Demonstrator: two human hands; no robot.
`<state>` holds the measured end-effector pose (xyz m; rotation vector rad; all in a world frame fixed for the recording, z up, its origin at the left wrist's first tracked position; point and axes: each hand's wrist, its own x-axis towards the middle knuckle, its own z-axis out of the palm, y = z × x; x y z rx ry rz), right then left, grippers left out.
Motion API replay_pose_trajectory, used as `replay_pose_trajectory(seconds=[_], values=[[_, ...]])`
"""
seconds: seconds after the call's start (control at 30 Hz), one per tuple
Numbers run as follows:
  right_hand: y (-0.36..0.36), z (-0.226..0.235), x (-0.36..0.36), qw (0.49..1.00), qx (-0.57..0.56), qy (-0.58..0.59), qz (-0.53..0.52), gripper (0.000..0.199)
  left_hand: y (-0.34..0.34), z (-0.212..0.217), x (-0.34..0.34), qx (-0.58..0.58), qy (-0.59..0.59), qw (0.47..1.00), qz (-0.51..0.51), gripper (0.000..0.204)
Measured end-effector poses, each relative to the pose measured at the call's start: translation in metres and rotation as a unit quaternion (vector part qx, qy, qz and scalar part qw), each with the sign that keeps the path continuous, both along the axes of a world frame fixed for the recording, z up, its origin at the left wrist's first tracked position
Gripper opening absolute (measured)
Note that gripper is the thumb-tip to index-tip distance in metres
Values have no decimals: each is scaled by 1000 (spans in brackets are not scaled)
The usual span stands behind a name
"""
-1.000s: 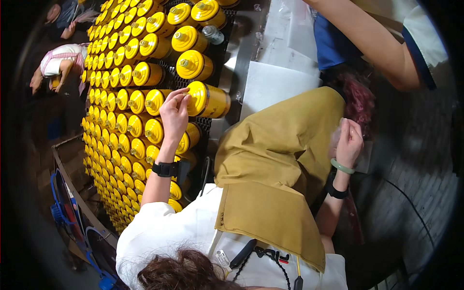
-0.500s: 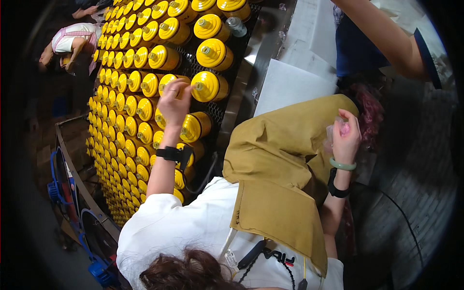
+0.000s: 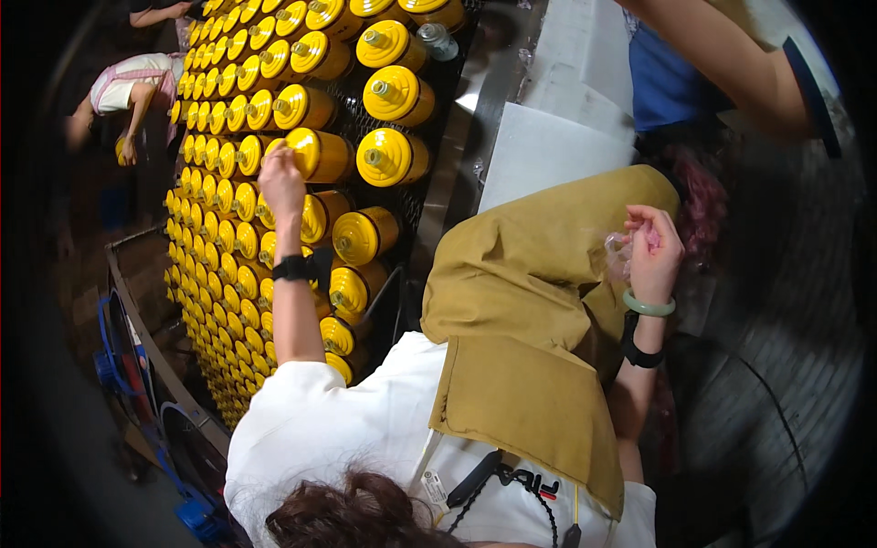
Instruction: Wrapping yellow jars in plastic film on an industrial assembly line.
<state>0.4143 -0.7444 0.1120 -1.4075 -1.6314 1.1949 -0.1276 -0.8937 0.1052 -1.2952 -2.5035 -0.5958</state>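
My left hand (image 3: pixel 283 187) reaches over rows of glossy yellow bottles with narrow glassy necks. Its fingers are closed in a pinch at the top of one yellow bottle (image 3: pixel 325 157), whose neck they hide; anything small between them cannot be made out. Just right of it stands another yellow bottle (image 3: pixel 391 157), apart from the hand. Above my lap on the right, my right hand (image 3: pixel 658 256) curls around crumpled clear plastic (image 3: pixel 618 256), which looks pinkish between the fingers.
A clear glass bottle (image 3: pixel 438 42) stands at the bed's far edge, beside a metal rail (image 3: pixel 454 155). White sheets (image 3: pixel 534 151) lie right of it. A co-worker's arm (image 3: pixel 731 64) reaches in at upper right; another person (image 3: pixel 137 87) bends at far left. Blue-framed round fans (image 3: pixel 114 338) stand at left.
My left hand has moved left, from the gap between two bottles to the top of one bottle. My right hand stays nearly in place with the plastic. The far-left person's arm has shifted.
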Motion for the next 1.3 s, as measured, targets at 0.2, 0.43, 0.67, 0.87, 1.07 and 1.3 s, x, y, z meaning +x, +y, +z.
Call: replay_pose_trajectory(seconds=[0.2,0.43,0.67,0.87,1.07,1.3], values=[[-8,15,-6,999,36,7,-12,11,45,115,61,84,-66,987,-116,17],[-16,48,-54,986,81,126,69,28,114,65,192,-18,-542,774,-327,18],[-20,57,-42,980,153,18,123,34,132,27,271,-110,-576,717,-377,19],[-24,55,-33,982,152,20,110,30,135,32,283,-126,-473,774,-402,22],[-34,52,-29,982,156,6,103,24,133,43,291,-133,-399,806,-417,21],[-34,59,-24,985,132,25,108,21,137,48,296,-141,-391,815,-404,21]])
